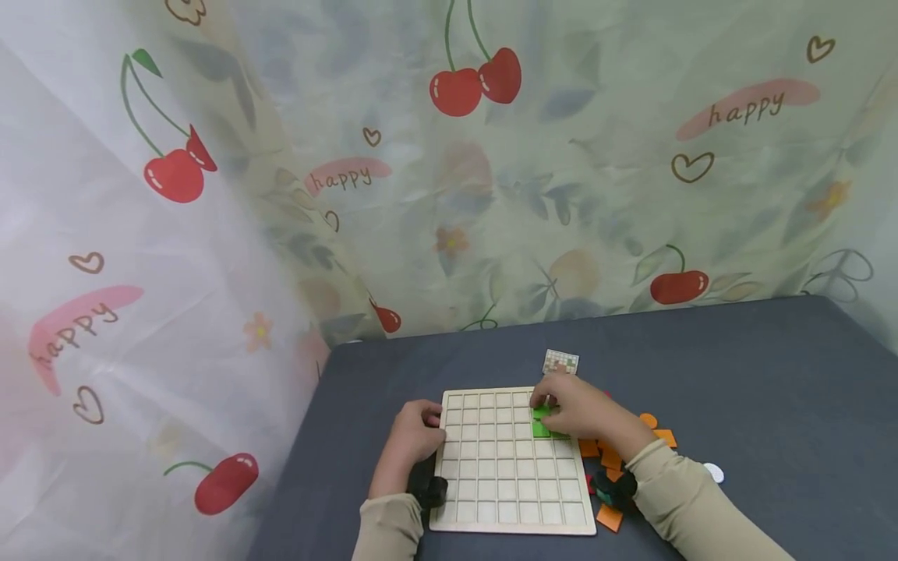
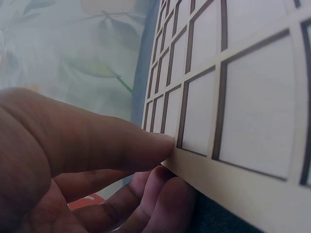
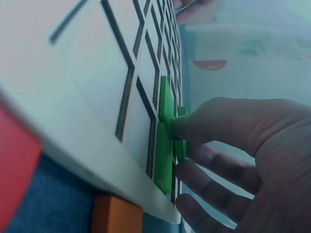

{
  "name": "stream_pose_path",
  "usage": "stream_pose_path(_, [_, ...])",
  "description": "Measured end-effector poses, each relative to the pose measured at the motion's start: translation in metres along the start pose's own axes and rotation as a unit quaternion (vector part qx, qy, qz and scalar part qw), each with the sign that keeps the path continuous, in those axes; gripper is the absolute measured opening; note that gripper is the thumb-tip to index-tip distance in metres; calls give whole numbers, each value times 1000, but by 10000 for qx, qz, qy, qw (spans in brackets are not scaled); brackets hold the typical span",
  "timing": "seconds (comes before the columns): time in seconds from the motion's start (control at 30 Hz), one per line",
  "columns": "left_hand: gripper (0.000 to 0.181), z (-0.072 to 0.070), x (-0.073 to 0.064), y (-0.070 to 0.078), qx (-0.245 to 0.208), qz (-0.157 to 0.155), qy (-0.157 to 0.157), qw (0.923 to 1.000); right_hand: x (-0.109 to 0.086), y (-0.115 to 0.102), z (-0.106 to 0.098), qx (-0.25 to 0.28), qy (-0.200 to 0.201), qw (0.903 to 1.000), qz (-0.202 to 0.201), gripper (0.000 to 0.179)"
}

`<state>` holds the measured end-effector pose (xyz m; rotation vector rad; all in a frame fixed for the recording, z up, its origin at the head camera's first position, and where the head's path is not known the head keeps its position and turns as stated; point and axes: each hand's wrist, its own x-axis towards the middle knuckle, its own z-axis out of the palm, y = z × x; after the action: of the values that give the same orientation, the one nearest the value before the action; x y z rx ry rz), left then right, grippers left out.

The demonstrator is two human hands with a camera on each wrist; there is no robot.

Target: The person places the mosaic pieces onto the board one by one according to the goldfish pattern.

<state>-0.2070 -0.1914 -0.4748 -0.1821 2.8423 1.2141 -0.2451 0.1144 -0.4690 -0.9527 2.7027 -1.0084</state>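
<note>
A pale wooden grid board [image 1: 496, 467] lies on the dark table. At its left edge my left hand [image 1: 415, 432] holds the board, thumb on the rim [image 2: 214, 187] and the other fingers curled against the side. My right hand [image 1: 581, 407] is over the far right corner, its thumb and fingers pinching a green tile [image 3: 181, 149], partly hidden by the thumb. Beneath, green square tiles [image 3: 164, 160] sit in cells of the board; in the head view the hand partly covers the green tiles [image 1: 540, 428].
Orange tiles [image 1: 609, 517] lie scattered along the board's right side, partly under the right forearm. A red piece [image 3: 17, 165] is close by the board's edge. Beyond the board lies a small printed grid card [image 1: 560, 361]. A white disc [image 1: 714, 472] rests beside the right sleeve.
</note>
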Motion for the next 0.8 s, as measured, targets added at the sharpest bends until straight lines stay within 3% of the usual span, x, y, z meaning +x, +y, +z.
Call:
stream_pose_path(0.13, [41, 1, 0, 0, -5, 11, -23, 10000, 1, -1, 2, 161, -52, 9999, -19, 19])
stream_pose_path(0.8, [43, 0, 0, -1, -44, 22, -17, 10000, 3, 1, 5, -115, 116, 9998, -97, 20])
